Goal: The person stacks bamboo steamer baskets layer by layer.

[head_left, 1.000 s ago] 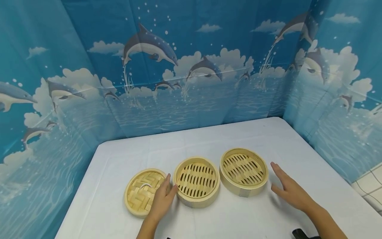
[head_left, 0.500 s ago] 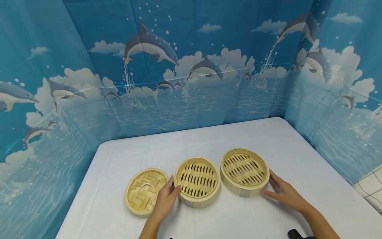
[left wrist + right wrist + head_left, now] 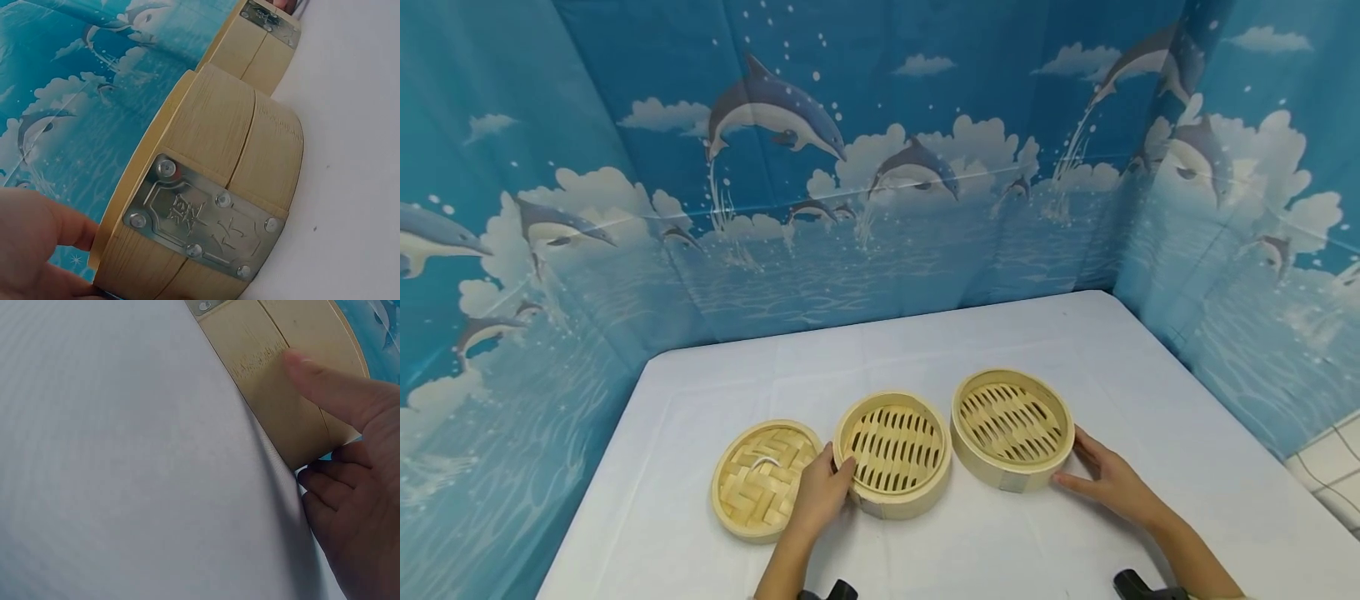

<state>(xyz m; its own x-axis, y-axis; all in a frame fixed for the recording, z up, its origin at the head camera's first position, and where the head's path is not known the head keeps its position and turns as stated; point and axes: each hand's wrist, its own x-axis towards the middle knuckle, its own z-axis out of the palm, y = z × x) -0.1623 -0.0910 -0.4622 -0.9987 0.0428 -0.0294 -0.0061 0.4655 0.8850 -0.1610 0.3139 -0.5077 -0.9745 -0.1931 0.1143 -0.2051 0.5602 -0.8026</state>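
Two round bamboo steamer baskets with slatted floors stand side by side on the table. My left hand (image 3: 820,495) pinches the left rim of the middle steamer basket (image 3: 901,507), thumb over the edge and fingers along the outer wall. In the left wrist view, a stamped metal plate (image 3: 206,217) is riveted to that basket's wall. My right hand (image 3: 1116,485) grips the right side of the other steamer basket (image 3: 1000,475). Seen from the right wrist, its thumb presses the front wall (image 3: 262,387) while the fingers curl behind. Both baskets sit on the cloth.
A woven bamboo lid (image 3: 752,500) with a small white loop handle lies to the left, partly behind my left hand. White cloth (image 3: 715,383) covers the table. A blue dolphin-print curtain (image 3: 880,275) hangs along the back and sides.
My right hand has moved left from beside the right steamer basket and taken hold of its side. The left hand has closed onto the middle basket's rim. The baskets have stayed in place.
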